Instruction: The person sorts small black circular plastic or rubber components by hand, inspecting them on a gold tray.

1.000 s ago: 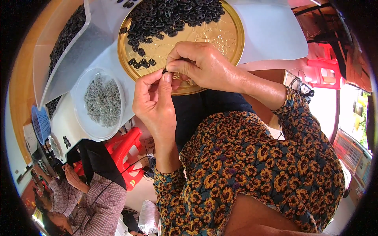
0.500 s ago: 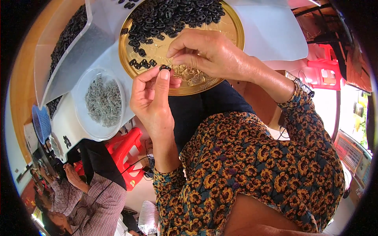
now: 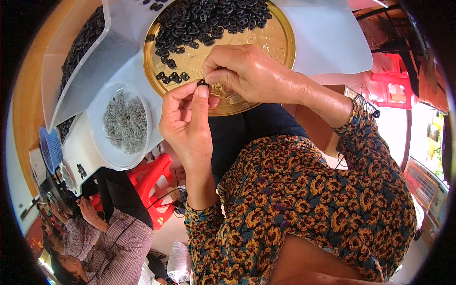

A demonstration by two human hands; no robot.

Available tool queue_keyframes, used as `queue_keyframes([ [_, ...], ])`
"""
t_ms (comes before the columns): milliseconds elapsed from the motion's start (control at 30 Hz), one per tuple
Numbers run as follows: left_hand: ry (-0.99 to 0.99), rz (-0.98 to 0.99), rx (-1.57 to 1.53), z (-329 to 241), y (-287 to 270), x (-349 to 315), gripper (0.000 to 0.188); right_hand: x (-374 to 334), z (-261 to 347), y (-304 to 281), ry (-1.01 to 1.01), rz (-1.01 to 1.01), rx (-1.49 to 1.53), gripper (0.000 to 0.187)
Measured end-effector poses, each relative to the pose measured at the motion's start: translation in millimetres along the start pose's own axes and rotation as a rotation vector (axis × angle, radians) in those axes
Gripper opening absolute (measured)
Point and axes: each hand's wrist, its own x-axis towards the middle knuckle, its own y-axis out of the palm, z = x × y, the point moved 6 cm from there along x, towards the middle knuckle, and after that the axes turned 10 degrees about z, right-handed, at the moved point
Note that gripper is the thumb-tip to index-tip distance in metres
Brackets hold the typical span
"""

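Note:
My left hand [image 3: 189,124] pinches a small black two-holed plastic piece [image 3: 203,83], which looks like a cord lock, between thumb and forefinger. Right against that piece, the thumb and fingers of my right hand [image 3: 251,73] are pressed together; whatever they may grip is too small or hidden to tell. Both hands are over the near part of a round golden tray [image 3: 290,50]. A heap of similar black pieces [image 3: 209,19] covers its far side, and a few loose ones [image 3: 172,77] lie at its left. Beneath my right hand, small shiny bits show on the tray.
Left of the tray stands a clear round tub [image 3: 148,114] of small silvery pieces resembling springs [image 3: 124,121]. Beyond it is a large translucent bin [image 3: 78,78] of black parts. A blue basket [image 3: 50,149], red stools [image 3: 152,183] and another person's striped sleeve [image 3: 126,237] appear farther out.
My right hand has come down and toward the left, so its fingertips now meet the black piece. My left hand has shifted slightly right, still holding it.

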Motion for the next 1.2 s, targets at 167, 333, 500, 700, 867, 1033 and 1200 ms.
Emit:
queue_keyframes([
  [167, 0.003, 0.028, 0.058, -0.1, 0.4, 0.5, 0.011, 0.7, -2.3, -0.1, 0.021, 0.028, 0.019, 0.012],
  [333, 0.003, 0.061, 0.054, 6.7, -2.5, 5.1, 0.011, 3.6, -9.3, 4.5, 0.123, 0.087, 0.097, 0.013],
  [500, -0.027, 0.014, -0.102, 9.6, -8.3, 8.9, 0.014, 9.6, -3.4, -1.1, 0.022, -0.029, 0.08, 0.013],
  [700, -0.048, -0.002, -0.196, 7.2, -12.5, 4.6, 0.016, 13.8, -6.0, -10.0, 0.194, 0.086, 0.272, 0.014],
  [867, -0.054, 0.0, -0.184, 8.3, -11.6, 4.2, 0.017, 12.0, 6.7, -13.0, -0.15, 0.055, -0.018, 0.013],
  [1033, -0.047, -0.007, -0.169, 7.2, -9.2, 2.9, 0.015, 9.9, 9.0, -10.0, -0.119, 0.041, -0.003, 0.012],
  [1200, -0.044, 0.018, -0.12, 8.1, -7.6, 2.0, 0.013, 7.4, 5.8, -3.4, -0.04, 0.023, 0.045, 0.013],
])
